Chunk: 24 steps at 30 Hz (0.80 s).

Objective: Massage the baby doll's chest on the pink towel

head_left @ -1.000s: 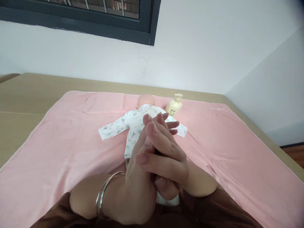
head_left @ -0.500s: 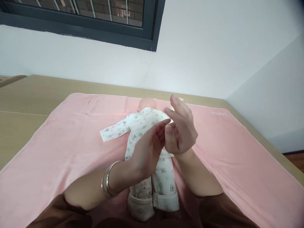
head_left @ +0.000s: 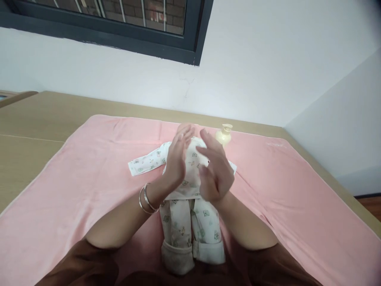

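Note:
My left hand (head_left: 175,161), with two silver bangles (head_left: 145,200) at the wrist, is raised with its fingers stretched out. Facing it, my right hand (head_left: 218,171) has loosely curved, parted fingers. A gap separates the palms, and neither hand holds anything. Beneath them lies a doll in a white printed long-sleeved top (head_left: 192,190) and matching trousers (head_left: 205,218) with turned-up cuffs. Its round pinkish head (head_left: 193,129) is partly behind my left fingertips. My right hand covers much of the sleeve on that side.
A pink blanket (head_left: 98,163) with a pale edge covers much of the wooden surface (head_left: 29,119). Beyond my right hand stands a small cream-coloured bottle (head_left: 224,135). A white wall (head_left: 238,79) and a dark-framed window (head_left: 190,41) are behind.
My hands, close together and overlapping before, have moved apart. The left hand has shifted up and away, its fingers pointing upward. More of the top and the cream bottle now show.

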Available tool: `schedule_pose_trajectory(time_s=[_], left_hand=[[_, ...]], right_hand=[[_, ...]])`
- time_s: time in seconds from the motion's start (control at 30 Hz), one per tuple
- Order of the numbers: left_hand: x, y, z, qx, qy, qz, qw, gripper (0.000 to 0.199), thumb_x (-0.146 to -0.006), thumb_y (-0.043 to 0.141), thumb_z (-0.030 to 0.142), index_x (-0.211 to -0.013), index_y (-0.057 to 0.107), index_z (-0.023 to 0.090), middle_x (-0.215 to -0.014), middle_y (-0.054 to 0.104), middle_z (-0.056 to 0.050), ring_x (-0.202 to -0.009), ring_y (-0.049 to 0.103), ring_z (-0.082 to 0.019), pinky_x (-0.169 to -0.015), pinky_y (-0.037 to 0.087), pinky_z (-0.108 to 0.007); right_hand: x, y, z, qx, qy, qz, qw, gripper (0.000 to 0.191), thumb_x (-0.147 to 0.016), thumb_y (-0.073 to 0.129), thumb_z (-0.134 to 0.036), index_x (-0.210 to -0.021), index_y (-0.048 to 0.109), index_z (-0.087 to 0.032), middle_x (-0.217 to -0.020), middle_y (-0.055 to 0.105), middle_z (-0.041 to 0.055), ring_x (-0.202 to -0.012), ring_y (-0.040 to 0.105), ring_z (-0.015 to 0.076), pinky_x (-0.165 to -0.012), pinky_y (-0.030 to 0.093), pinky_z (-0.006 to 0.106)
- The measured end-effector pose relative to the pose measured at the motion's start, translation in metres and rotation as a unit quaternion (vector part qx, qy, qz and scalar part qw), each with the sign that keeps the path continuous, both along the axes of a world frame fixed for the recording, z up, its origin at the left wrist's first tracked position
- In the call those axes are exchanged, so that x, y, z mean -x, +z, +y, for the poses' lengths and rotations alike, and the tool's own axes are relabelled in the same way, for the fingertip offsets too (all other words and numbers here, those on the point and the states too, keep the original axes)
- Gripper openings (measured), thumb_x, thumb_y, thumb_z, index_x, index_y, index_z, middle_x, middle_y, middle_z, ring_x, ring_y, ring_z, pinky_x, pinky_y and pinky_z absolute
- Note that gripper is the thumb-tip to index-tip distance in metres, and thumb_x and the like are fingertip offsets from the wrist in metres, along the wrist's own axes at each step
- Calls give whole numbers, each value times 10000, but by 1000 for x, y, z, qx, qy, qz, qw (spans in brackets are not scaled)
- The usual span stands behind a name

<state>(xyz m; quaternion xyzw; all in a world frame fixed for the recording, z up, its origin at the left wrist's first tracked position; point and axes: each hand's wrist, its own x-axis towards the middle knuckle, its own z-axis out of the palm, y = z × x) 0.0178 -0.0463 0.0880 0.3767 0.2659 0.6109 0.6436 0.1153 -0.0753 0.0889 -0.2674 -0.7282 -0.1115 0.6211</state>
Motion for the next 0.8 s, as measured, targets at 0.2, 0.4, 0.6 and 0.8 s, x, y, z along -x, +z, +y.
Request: schedule_pose_trajectory(time_s=[0.2,0.4,0.6,0.8], left_hand=[[13,-69,60,-40,195,439,876,370,-881,470,203,-1208,633,146,-1273,666,-131,-1242,589,-293,-1113,434,-496],[16,-109,75,-193,188,549,791,405,-898,362,151,-1189,641,124,-1279,668,-138,-1249,582,-254,-1141,425,-482],[15,-113,75,-201,182,557,785,418,-929,369,202,-1251,627,136,-1369,628,-117,-1338,531,-242,-1201,376,-487],[16,-112,75,-203,183,570,775,426,-947,356,222,-1264,620,114,-1376,622,-136,-1336,531,-250,-1193,386,-496]], right_hand=[[-12,-56,58,330,-119,-13,936,437,-899,399,-177,-1281,605,-125,-1455,532,157,-1395,464,281,-1159,400,530],[-16,-84,79,415,-111,-164,888,512,-904,333,-129,-1334,593,-32,-1489,492,166,-1450,385,241,-1264,220,422],[-36,-69,82,500,-182,-189,825,613,-996,369,-387,-1473,414,-5,-1557,376,208,-1477,316,316,-1235,249,483],[-11,-69,55,440,-229,-290,819,560,-1002,314,-247,-1494,370,14,-1574,330,233,-1500,254,335,-1240,204,500]])
